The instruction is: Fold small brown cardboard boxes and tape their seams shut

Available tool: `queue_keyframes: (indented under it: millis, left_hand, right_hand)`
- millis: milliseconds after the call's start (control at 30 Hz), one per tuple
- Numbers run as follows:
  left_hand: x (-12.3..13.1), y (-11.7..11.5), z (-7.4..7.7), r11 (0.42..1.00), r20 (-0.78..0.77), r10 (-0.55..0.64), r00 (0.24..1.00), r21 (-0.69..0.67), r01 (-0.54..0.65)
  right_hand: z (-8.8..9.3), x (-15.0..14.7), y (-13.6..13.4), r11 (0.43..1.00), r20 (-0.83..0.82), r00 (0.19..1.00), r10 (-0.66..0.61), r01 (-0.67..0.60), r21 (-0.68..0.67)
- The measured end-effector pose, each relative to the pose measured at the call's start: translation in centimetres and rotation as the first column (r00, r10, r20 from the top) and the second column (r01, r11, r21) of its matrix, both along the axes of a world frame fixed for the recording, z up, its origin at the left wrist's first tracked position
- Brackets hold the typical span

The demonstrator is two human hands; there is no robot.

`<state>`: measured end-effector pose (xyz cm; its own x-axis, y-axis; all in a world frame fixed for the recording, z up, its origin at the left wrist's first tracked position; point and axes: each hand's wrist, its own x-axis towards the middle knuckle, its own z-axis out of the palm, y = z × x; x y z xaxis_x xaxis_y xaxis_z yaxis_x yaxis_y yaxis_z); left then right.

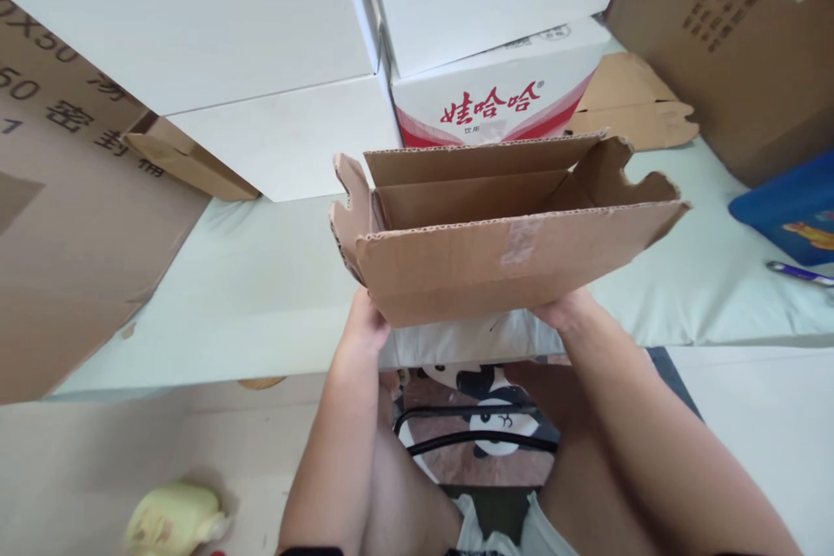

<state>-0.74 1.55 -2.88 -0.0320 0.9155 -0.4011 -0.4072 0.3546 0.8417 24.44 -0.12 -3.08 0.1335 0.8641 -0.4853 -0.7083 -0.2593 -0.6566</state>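
Note:
I hold an open brown cardboard box (pixel 495 256) with both hands just above the near edge of a pale table (pixel 261 287). Its flaps stand up and the inside looks empty. A strip of clear tape marks its near flap. My left hand (pixel 366 326) grips the box's lower left corner from beneath. My right hand (pixel 565 311) grips the lower right side. The fingers of both hands are mostly hidden behind the near flap.
Stacked white cartons (pixel 261 61) and a white carton with red Chinese print (pixel 501 95) stand behind the box. Large brown cartons (pixel 71 217) flank the table left and right (pixel 736 43). A blue object (pixel 791 208) and a pen (pixel 800 273) lie at the right. A yellow thing (pixel 173 521) lies on the floor.

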Motion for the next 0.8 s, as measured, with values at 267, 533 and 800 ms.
queue_keyframes:
  millis: [267, 533, 800]
  left_hand:
    - [-0.2, -0.2, 0.6, 0.992, 0.237, -0.01, 0.971, -0.123, 0.04]
    - [0.9, -0.7, 2.2, 0.966, 0.297, -0.069, 0.952, -0.22, 0.138]
    - [1.5, -0.5, 1.9, 0.971, 0.265, -0.021, 0.964, -0.224, 0.083]
  right_hand:
    - [0.1, -0.3, -0.3, 0.993, -0.015, 0.994, 0.111, -0.111, 0.031]
    - [-1.1, 0.1, 0.3, 0.993, -0.001, 0.993, 0.119, -0.119, 0.001]
    - [-1.2, 0.0, 0.6, 0.997, -0.049, 0.996, 0.073, -0.072, 0.022]
